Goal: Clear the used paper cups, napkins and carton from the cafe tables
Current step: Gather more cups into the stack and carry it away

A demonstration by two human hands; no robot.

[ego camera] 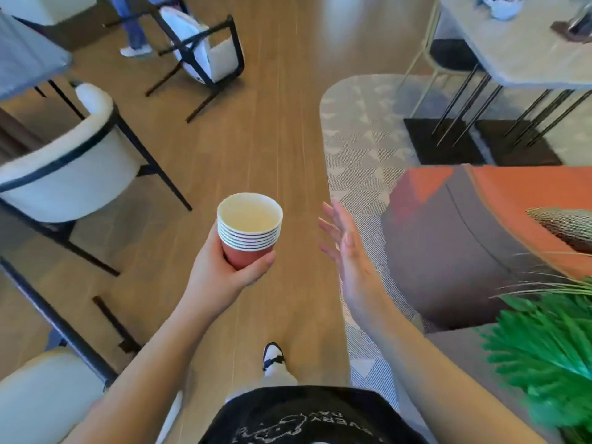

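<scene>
A stack of several nested red paper cups [250,232] with white rims is held upright in front of me over the wooden floor. My left hand [224,267] grips the bottom cup from below, fingers curled round it. My right hand [347,251] is to the right of the stack, apart from it, fingers straight and spread, holding nothing. On a light table [525,56] at the top right sits a white crumpled item [501,4], blurred.
White chairs with black frames [67,168] stand at the left and one [205,49] at the top centre, near a person's legs [134,30]. A patterned rug [358,139], an orange-grey sofa [464,238] and a green plant [551,354] fill the right.
</scene>
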